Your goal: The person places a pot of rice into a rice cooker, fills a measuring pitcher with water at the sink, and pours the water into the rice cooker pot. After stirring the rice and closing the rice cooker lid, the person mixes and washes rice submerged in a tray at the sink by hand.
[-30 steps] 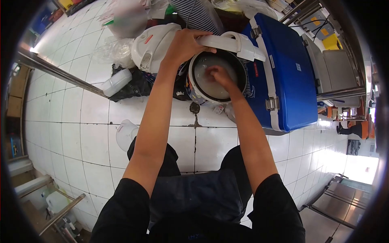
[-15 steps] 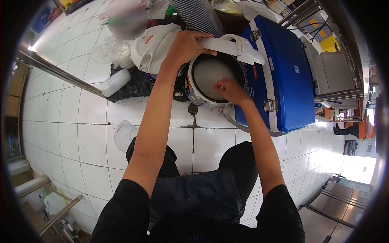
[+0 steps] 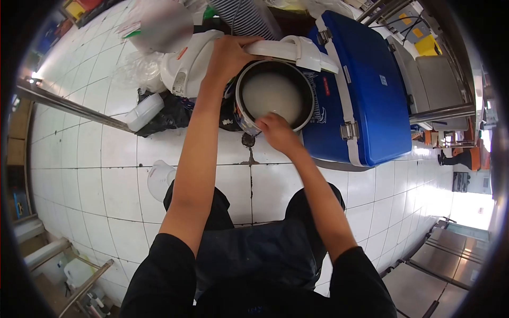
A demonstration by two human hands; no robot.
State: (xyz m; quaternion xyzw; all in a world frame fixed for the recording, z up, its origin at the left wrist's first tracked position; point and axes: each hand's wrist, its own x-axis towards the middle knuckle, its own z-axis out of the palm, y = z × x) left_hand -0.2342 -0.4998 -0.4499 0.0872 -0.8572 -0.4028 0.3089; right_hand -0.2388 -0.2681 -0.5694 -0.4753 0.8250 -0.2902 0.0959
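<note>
A round pot-like cooker [image 3: 247,126] with a patterned outside and a dark inner wall stands on the floor in front of me. Cloudy whitish liquid [image 3: 270,94] fills its lower part. At its back, the white lid [image 3: 289,51] is raised, and my left hand [image 3: 229,57] has its fingers wrapped over the lid's left end. My right hand [image 3: 278,132] is at the front rim, fingers curled together; whatever they may hold is hidden. Left of the cooker sits a second white-lidded appliance [image 3: 193,66], partly behind my left forearm.
A big blue cooler box [image 3: 368,95] stands close on the right. To the left lie a clear plastic container [image 3: 146,112], a black plastic bag [image 3: 172,114] and crumpled clear plastic [image 3: 140,71]. A translucent jug [image 3: 160,180] is beside my left knee. Stacked cups [image 3: 244,18] lie behind.
My right hand has moved from above the liquid toward me and slightly left, to the front rim. My left hand stays on the lid. The whole view has shifted slightly.
</note>
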